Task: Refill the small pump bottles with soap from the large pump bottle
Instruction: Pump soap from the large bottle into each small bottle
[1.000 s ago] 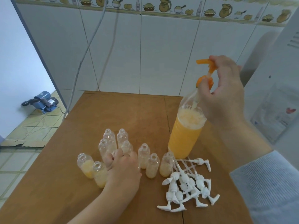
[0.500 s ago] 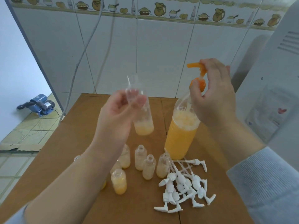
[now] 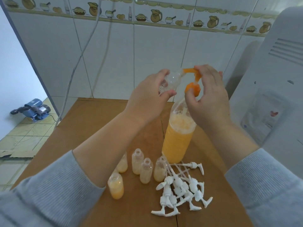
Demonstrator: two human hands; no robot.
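The large pump bottle (image 3: 177, 141), clear and holding orange soap with foam on top, stands on the wooden table (image 3: 91, 122). My right hand (image 3: 208, 99) grips its orange pump head (image 3: 192, 74). My left hand (image 3: 147, 97) holds a small clear bottle (image 3: 172, 79) tilted, with its mouth at the orange spout. Several small bottles (image 3: 137, 163), uncapped and partly filled with pale orange soap, stand on the table under my left forearm, some hidden by it.
A pile of white pump tops (image 3: 182, 189) lies right of the small bottles near the table's front. A white appliance (image 3: 275, 89) stands close on the right. The tiled wall (image 3: 131, 54) is behind the table. A blue motor (image 3: 35, 110) sits on the floor at left.
My left hand picked a small bottle out of the group on the table, lifted it and carried it right, tilting its mouth up to the orange spout. My right hand stayed on the pump.
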